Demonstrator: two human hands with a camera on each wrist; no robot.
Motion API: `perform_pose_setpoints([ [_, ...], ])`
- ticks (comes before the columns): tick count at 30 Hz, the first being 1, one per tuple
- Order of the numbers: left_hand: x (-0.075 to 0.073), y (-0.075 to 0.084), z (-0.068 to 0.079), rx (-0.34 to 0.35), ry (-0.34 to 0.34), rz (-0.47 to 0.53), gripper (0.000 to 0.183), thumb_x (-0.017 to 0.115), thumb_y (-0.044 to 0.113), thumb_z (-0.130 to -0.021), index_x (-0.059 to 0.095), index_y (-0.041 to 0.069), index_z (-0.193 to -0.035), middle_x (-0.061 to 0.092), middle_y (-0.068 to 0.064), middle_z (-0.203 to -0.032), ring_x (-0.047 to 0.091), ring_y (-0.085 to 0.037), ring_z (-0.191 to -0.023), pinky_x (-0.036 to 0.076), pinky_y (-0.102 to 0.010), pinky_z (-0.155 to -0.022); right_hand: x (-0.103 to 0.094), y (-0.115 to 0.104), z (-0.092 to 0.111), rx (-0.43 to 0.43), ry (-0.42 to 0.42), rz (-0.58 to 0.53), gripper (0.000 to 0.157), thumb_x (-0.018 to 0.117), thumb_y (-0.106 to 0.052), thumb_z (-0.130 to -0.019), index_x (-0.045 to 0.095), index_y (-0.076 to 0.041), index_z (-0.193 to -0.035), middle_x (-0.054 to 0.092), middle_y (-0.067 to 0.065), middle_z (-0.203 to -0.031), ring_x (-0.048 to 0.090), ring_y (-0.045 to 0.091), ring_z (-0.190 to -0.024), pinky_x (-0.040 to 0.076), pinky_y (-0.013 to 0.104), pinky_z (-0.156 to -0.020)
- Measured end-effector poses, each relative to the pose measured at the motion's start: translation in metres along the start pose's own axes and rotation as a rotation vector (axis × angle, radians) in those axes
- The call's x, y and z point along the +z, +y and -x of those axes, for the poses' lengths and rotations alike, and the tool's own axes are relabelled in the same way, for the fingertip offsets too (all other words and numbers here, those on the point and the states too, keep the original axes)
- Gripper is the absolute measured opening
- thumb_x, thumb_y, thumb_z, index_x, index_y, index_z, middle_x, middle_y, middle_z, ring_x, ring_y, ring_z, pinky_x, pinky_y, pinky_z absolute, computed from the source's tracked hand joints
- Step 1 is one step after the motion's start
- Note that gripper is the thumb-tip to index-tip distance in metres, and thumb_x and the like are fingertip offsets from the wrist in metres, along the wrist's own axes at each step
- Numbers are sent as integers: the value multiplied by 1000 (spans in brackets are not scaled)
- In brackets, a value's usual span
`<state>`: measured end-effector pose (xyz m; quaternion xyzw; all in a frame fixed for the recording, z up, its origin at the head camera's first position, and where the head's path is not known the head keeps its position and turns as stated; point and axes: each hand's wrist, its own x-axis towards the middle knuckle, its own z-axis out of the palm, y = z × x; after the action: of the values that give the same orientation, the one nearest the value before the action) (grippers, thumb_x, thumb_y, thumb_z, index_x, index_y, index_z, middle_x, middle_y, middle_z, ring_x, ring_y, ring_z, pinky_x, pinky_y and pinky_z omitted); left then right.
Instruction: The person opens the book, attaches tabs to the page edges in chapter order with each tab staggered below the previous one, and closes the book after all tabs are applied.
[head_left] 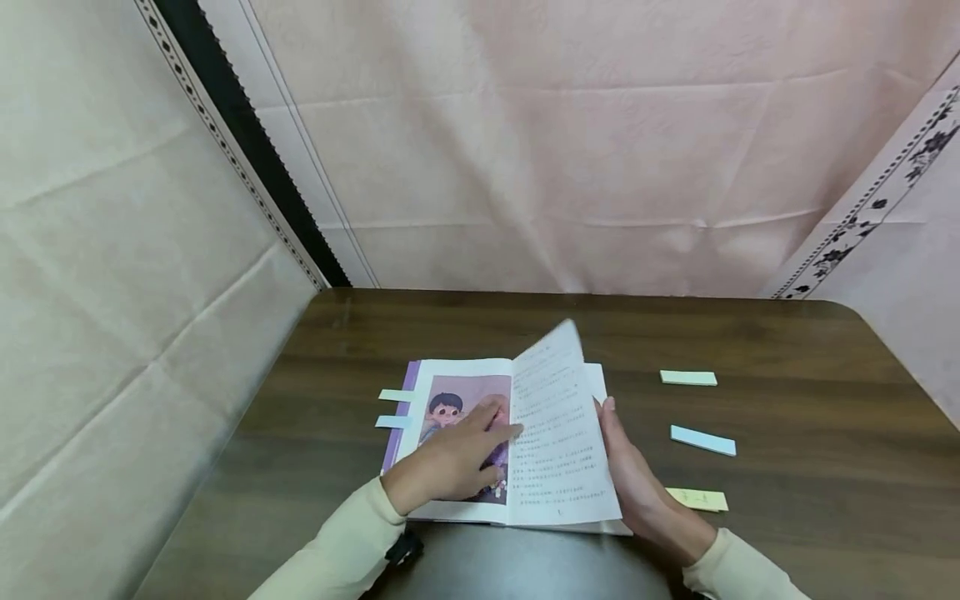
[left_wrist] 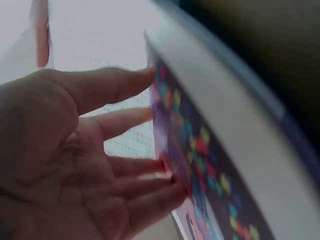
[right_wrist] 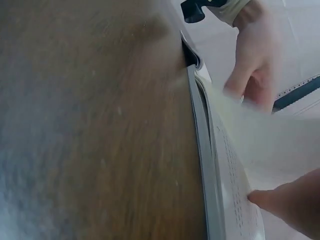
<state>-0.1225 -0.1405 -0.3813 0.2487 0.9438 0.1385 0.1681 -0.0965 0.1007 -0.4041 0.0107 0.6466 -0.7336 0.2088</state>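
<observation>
An open picture book (head_left: 471,510) with a purple cover edge lies on the table. Resting on its illustrated left page is my left hand (head_left: 453,458), fingers spread; in the left wrist view, its fingertips touch the colourful picture (left_wrist: 200,145). A printed leaf (head_left: 562,433) stands raised from the right side, leaning leftward. My right hand (head_left: 637,483) is at that leaf's right edge, partly behind it, with some fingers hidden. The right wrist view has one of its fingertips touching the printed paper (right_wrist: 232,185), below the raised leaf.
Sticky tabs in green (head_left: 688,378), blue (head_left: 702,440) and yellow (head_left: 699,499) lie on the brown table (head_left: 817,417) right of the book. A green tab (head_left: 396,395) and a blue tab (head_left: 392,422) stick out from the book's left edge. Pale cloth (head_left: 562,167) hangs behind.
</observation>
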Motion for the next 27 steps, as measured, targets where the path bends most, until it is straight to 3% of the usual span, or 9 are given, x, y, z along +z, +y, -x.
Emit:
perform_pose_setpoints([
  [3, 5, 6, 0, -13, 10, 34, 59, 70, 33, -102, 53, 20, -157, 24, -19, -173, 24, -36, -160, 47, -59, -111, 4, 1, -1, -17, -11, 9, 74, 14, -73, -105, 6, -39, -170, 28, 14, -169, 49, 36, -135, 52, 42, -94],
  [6, 6, 8, -1, -4, 33, 178, 59, 58, 47, -107, 53, 17, -157, 29, -20, -171, 30, -37, -157, 42, -64, -113, 11, 4, -1, -108, -125, 90, 64, 6, -63, -109, 1, -42, -169, 10, 13, -176, 35, 46, -148, 45, 58, -107],
  [8, 3, 6, -2, 18, 46, 375, 63, 43, 54, -111, 53, 11, -155, 37, -20, -167, 38, -38, -152, 42, -63, -113, 18, 6, 1, -178, -206, 226, 60, 2, -56, -111, -5, -41, -169, -3, 11, -178, 19, 50, -156, 30, 71, -116],
  [11, -2, 0, -4, 41, 29, 807, 80, 28, 62, -111, 40, -1, -159, 44, -25, -160, 49, -40, -145, 43, -57, -116, 27, 11, 4, -293, -277, 508, 57, 6, -43, -115, -10, -33, -169, -16, 8, -176, -3, 43, -161, 10, 76, -120],
  [14, -7, -13, -4, 13, -13, 1197, 87, 28, 64, -110, 31, -7, -160, 47, -31, -154, 55, -40, -138, 47, -50, -113, 33, 14, 4, -322, -307, 715, 59, 18, -40, -117, -9, -35, -169, -20, -1, -175, -9, 34, -161, 10, 73, -122],
  [16, -8, -24, -5, -29, -33, 1345, 87, 35, 62, -110, 30, -10, -159, 54, -31, -148, 63, -36, -130, 53, -47, -106, 34, 15, 4, -311, -320, 791, 60, 25, -40, -117, -7, -40, -168, -20, -6, -175, -5, 29, -161, 16, 70, -122],
  [20, -9, -50, -2, -127, -10, 1409, 64, 47, 40, -113, 45, -13, -149, 71, -23, -127, 74, -25, -109, 61, -40, -93, 35, 14, 1, -314, -320, 877, 65, 33, -45, -115, -5, -44, -167, -17, -11, -175, 1, 23, -162, 23, 64, -124],
  [23, -13, -68, 4, -194, 30, 1319, 49, 57, 28, -111, 57, -13, -138, 77, -18, -114, 77, -22, -98, 63, -37, -86, 35, 12, -1, -319, -319, 922, 70, 35, -50, -114, -6, -37, -169, -16, -7, -176, 2, 21, -162, 24, 60, -125],
  [27, -25, -86, 13, -221, 73, 1145, 39, 69, 25, -105, 69, -10, -123, 79, -14, -101, 77, -20, -83, 64, -32, -73, 37, 5, -2, -246, -354, 995, 75, 37, -54, -112, -1, -28, -171, -10, 1, -178, 6, 25, -163, 26, 59, -124],
])
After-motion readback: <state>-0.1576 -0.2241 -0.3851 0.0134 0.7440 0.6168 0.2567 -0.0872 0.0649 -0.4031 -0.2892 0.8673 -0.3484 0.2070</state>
